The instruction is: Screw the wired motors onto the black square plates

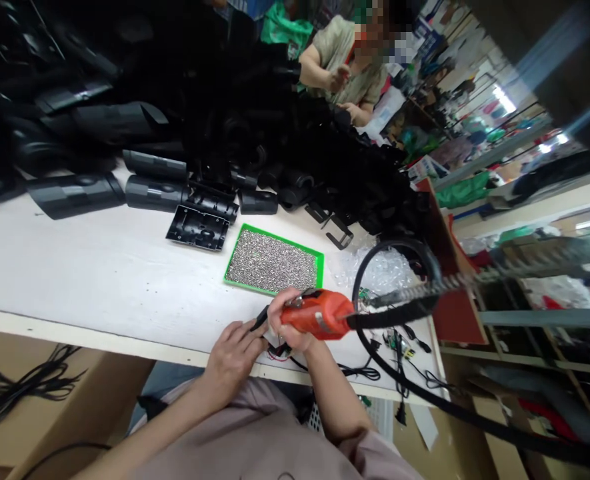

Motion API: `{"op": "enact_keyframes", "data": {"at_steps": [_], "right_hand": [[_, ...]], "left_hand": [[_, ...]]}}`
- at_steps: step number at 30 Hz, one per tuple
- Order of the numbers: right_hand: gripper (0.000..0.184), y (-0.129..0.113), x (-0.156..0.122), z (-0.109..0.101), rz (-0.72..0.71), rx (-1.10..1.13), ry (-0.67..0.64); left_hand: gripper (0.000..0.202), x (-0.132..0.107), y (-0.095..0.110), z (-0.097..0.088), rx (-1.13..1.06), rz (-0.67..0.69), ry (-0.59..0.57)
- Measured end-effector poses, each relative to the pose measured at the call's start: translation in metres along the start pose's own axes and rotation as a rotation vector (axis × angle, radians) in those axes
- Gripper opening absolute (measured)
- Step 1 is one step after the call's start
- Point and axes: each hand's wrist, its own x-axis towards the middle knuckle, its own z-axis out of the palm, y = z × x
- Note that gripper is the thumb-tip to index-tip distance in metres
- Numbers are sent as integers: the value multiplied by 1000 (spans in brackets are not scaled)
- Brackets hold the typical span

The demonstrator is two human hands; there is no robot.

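At the desk [99,267] edge, the right hand [289,327] grips a red electric screwdriver [317,315], fingers closed around its body. The left hand [232,360], fingers curled, holds a small black part [259,319] beside the tool's tip.

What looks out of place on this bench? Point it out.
A small black plug dangles on its cord below the front edge of the white bench, beyond the red tool in the right hand. It hangs loose, off the work surface.
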Motion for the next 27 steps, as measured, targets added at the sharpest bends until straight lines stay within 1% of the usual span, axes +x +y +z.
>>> {"op": "enact_keyframes", "data": {"at_steps": [2, 4, 6, 7, 9, 11, 13, 18, 21, 24, 26, 27], "right_hand": [[48, -14, -2, -1, -80, 91, 55], [50, -33, -6, 1, -205, 230, 201], [49, -51, -13, 7, -323, 344, 355], [47, -57, -17, 11, -363, 374, 391], [42, -62, -23, 20, -409, 416, 363], [39, -59, -28, 28, -425, 437, 298], [40, -52, -30, 31, -421, 434, 266], [42, -43, -30, 29, -381, 413, 259], [42, -43, -31, 30, -380, 441, 223], [42, -44, -32, 31, -382, 406, 188], [42, -44, -32, 29, -379, 369, 193], [44, -44, -31, 27, -371, 351, 213]], "left_hand": [[21, 4, -2, -3, -91, -48, 19], [17, 9, -2, -7, -178, -143, 72], [17, 14, -1, -11, -236, -244, 136], [18, 16, 1, -13, -252, -279, 161], [20, 18, 5, -15, -273, -307, 187], [21, 19, 8, -16, -277, -312, 202], [22, 19, 10, -17, -268, -312, 209], [21, 18, 11, -20, -208, -277, 195], [18, 18, 13, -23, -150, -236, 188], [16, 19, 16, -28, -91, -191, 191], [13, 18, 15, -30, -45, -191, 176], [16, 18, 14, -31, -20, -198, 162]]}}
